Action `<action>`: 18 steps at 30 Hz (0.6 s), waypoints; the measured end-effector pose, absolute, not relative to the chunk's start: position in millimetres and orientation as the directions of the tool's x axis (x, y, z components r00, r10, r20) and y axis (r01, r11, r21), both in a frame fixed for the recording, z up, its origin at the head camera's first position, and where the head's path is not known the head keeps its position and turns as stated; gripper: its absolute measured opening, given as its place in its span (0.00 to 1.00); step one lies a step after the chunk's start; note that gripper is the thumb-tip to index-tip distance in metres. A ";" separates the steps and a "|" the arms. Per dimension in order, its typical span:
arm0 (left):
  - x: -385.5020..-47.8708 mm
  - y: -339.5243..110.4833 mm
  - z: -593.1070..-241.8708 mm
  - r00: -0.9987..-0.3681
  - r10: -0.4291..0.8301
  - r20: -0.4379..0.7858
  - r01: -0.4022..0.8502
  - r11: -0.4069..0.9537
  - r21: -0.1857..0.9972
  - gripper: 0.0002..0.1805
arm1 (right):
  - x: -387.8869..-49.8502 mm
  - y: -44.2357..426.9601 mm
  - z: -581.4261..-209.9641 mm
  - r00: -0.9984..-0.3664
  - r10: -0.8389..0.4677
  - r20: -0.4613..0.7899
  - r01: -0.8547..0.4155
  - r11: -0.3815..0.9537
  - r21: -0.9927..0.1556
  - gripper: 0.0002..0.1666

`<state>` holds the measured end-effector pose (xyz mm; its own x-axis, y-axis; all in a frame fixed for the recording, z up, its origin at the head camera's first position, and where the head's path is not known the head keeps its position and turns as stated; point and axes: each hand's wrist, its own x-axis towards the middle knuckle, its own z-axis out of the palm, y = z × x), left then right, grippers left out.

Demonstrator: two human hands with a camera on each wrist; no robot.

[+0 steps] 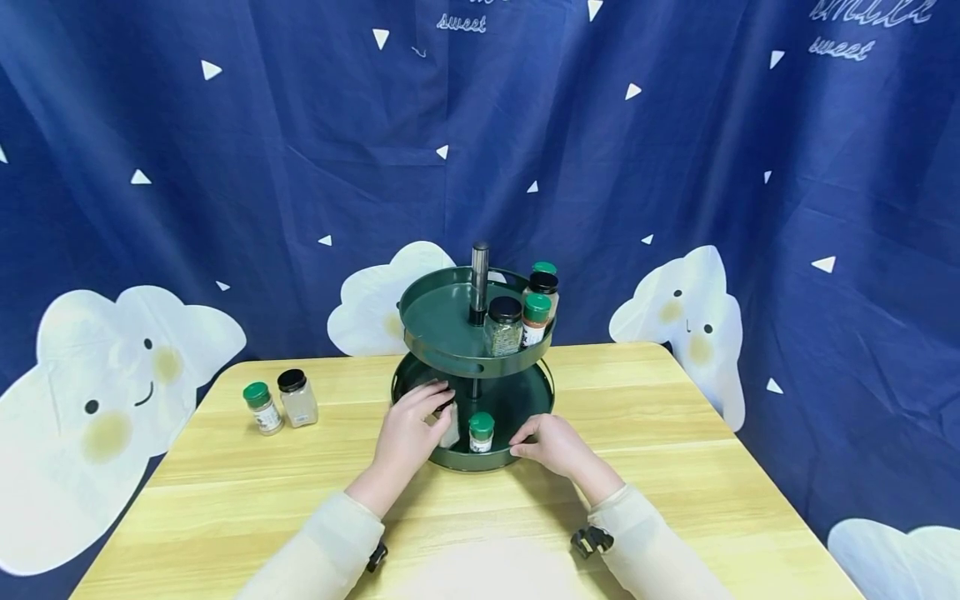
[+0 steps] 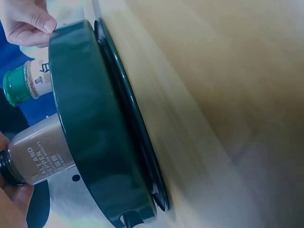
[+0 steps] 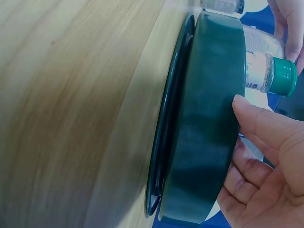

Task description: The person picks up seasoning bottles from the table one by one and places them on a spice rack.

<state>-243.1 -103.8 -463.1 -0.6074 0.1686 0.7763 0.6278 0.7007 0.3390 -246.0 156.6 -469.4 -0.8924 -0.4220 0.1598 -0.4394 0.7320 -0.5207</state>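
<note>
A green two-tier round rack [image 1: 438, 321] stands on the table. My left hand [image 1: 405, 421] grips a black-lidded spice jar [image 2: 42, 151] by its lid, at the front left of the lower tier. The jar holds pale brown powder and has white lettering; in the head view my fingers partly hide it. Beside it on that tier stands a small green-capped spice bottle [image 1: 482, 435]. My right hand [image 1: 553, 446] pinches the lower tier's rim [image 3: 213, 118] at the front right, thumb outside and fingers inside.
On the upper tier's right side stand several spice jars, among them a black-lidded jar of herbs [image 1: 504, 329] and a green-capped bottle [image 1: 536, 321]. Another green-capped bottle [image 1: 264, 410] and a black-lidded jar [image 1: 298, 400] are on the wooden table [image 1: 225, 500] at left. A blue curtain [image 1: 300, 167] hangs behind.
</note>
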 end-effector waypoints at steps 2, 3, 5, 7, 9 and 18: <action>-242.6 -103.2 -464.0 -0.600 0.178 0.780 0.636 0.698 0.330 0.12 | -246.1 156.5 -469.4 -0.892 -0.422 0.159 -0.439 0.732 -0.521 0.02; -242.2 -102.9 -464.1 -0.599 0.181 0.780 0.638 0.696 0.328 0.11 | -246.1 156.6 -469.3 -0.892 -0.423 0.159 -0.439 0.732 -0.521 0.02; -241.4 -102.4 -464.2 -0.599 0.186 0.779 0.641 0.694 0.328 0.11 | -246.0 156.6 -469.2 -0.892 -0.423 0.158 -0.439 0.733 -0.520 0.02; -240.5 -102.0 -464.5 -0.601 0.190 0.776 0.643 0.692 0.329 0.11 | -245.8 156.7 -469.1 -0.893 -0.423 0.157 -0.439 0.734 -0.518 0.02; -239.9 -101.5 -465.1 -0.599 0.193 0.777 0.644 0.693 0.325 0.11 | -245.7 156.7 -468.8 -0.893 -0.423 0.155 -0.438 0.734 -0.519 0.02; -235.6 -98.4 -465.7 -0.591 0.215 0.778 0.658 0.686 0.310 0.11 | -245.5 156.1 -468.0 -0.892 -0.425 0.155 -0.440 0.735 -0.516 0.02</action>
<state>-235.6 -98.4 -465.7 -0.5907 0.2149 0.7777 0.6581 0.6860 0.3103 -245.5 156.1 -468.0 -0.8916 -0.4255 0.1553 -0.4404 0.7346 -0.5161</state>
